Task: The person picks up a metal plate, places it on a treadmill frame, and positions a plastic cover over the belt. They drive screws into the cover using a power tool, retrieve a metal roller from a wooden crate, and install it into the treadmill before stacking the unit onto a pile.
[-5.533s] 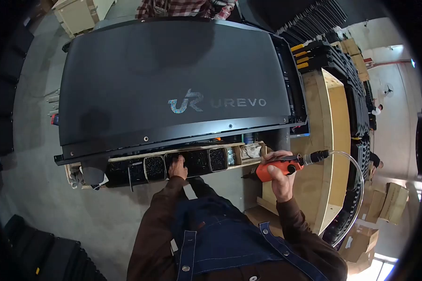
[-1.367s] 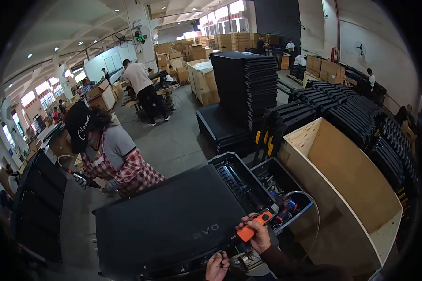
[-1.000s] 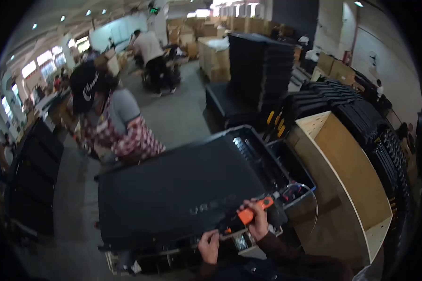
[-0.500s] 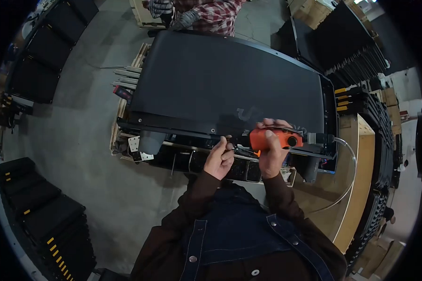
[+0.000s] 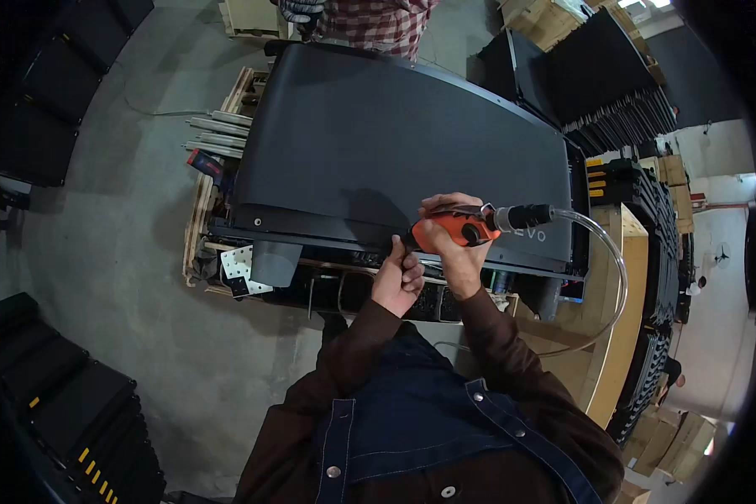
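My right hand [image 5: 455, 265] is wrapped around an orange air tool [image 5: 445, 230], with a clear hose [image 5: 620, 277] joined to its back end by a black fitting [image 5: 527, 217]. The tool's dark nose points left, against the front edge of a large dark grey panel [image 5: 412, 134]. Right at the nose, my left hand [image 5: 399, 279] is closed, thumb and fingers pinched at the panel's edge. Whatever lies between those fingertips is hidden. A fastener or hole [image 5: 258, 222] shows farther left along the same edge.
Across the panel stands a person in a checked shirt [image 5: 370, 25], one gloved hand [image 5: 301, 10] visible. A red-and-dark power tool [image 5: 203, 163] lies by metal bars [image 5: 223, 133] on the left. Stacked black panels [image 5: 67, 378] stand lower left; a wooden crate [image 5: 617, 336] is at right.
My right hand has brought the air tool left, its nose now at my left fingertips and its hose end raised. The other person's second gloved hand has left view. The camera view has shifted slightly.
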### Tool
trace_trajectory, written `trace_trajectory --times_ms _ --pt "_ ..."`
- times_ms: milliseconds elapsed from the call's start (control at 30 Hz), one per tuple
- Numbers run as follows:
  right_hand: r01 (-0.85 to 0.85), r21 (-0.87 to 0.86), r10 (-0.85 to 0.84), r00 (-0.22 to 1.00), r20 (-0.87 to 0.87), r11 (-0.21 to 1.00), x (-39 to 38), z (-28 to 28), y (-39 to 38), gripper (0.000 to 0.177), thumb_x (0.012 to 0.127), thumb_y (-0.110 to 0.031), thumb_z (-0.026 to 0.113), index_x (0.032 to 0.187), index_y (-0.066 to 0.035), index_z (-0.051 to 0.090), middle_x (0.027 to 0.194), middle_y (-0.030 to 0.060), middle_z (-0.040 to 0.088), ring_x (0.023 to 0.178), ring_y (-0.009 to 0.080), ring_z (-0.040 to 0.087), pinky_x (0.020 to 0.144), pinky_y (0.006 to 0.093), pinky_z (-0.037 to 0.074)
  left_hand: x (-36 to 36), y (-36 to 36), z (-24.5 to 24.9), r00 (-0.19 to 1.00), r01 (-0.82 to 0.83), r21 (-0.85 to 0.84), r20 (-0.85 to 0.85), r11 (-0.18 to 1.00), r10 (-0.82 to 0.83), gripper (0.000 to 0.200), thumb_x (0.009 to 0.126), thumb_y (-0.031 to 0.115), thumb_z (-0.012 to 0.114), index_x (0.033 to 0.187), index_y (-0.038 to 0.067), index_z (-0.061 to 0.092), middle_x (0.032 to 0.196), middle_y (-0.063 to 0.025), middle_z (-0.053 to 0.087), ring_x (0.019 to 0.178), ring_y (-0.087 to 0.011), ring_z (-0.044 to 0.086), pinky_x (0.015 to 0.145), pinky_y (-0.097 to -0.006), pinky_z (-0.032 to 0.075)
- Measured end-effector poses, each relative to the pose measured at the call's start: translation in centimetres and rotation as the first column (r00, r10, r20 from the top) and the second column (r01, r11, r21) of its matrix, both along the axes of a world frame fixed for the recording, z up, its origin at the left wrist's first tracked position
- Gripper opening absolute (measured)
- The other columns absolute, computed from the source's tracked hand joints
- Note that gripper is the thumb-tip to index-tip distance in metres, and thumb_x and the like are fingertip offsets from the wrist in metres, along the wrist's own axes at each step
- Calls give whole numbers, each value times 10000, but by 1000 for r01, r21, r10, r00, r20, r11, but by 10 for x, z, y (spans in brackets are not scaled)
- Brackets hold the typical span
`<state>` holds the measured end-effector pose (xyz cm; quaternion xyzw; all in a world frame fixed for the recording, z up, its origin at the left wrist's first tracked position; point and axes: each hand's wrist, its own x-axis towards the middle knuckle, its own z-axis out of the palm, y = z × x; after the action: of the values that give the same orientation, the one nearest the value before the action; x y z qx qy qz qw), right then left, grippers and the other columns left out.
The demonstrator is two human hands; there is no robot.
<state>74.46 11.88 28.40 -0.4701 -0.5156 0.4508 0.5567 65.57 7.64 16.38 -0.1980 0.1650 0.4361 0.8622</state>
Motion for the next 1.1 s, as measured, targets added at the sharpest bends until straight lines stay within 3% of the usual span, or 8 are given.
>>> trace_trajectory --times_ms 100,167,267,467,567,667,800,1100 --pt "-61 85 60 998 14 994 4 -9 -7 385 795 16 750 1117 -24 544 1050 148 675 965 211 665 858 361 562 3 -12 14 991 39 -1 -128 999 -39 403 1036 524 456 865 162 503 659 44 426 498 -62 377 437 -218 268" --pt "-96 101 93 995 31 990 10 -18 -5 364 801 17 746 1098 -29 540 1020 143 672 951 221 666 883 383 556 2 -28 1 994 66 32 -94 997 -63 351 1058 441 449 963 126 571 702 24 493 522 -74 418 458 -222 299" --pt "-230 223 203 969 138 947 14 -22 6 370 805 8 748 1100 -34 529 996 140 666 940 235 668 915 413 545 -2 -47 -5 927 213 -34 -309 977 -212 303 994 187 441 1190 15 595 831 -35 605 607 -100 485 536 -234 363" --pt "-237 202 226 971 78 950 13 -21 14 354 769 4 766 1051 -33 554 953 128 670 925 241 675 923 419 540 -26 -60 -2 860 342 303 -482 889 -167 307 1040 200 446 1266 17 544 930 -83 648 633 -92 481 550 -229 362" --pt "-275 140 260 958 120 951 15 -20 17 321 749 32 755 1007 -33 575 960 116 673 921 227 678 899 389 546 -30 -60 5 856 348 299 -488 888 -171 323 1068 232 451 1304 21 512 953 -98 649 639 -90 477 551 -227 361" --pt "-302 157 281 949 144 940 13 -20 17 306 740 50 745 989 -34 588 962 107 675 919 209 680 860 357 555 -37 -62 9 883 365 330 -420 871 -211 312 1067 241 489 1279 17 541 978 -105 651 646 -74 475 551 -219 365" --pt "-319 145 306 946 105 937 15 -19 20 311 739 57 746 990 -33 587 951 103 671 911 196 683 825 343 566 -36 -67 9 841 382 318 -508 868 -184 285 1043 227 553 1226 13 590 995 -108 660 636 -52 467 555 -211 372" --pt "-437 147 438 899 24 888 22 -16 26 310 753 48 746 1012 -27 594 986 108 682 923 183 688 838 328 570 -26 -90 1 859 195 263 -512 945 -34 277 976 189 671 1182 8 628 944 -40 665 610 -36 476 525 -194 375"
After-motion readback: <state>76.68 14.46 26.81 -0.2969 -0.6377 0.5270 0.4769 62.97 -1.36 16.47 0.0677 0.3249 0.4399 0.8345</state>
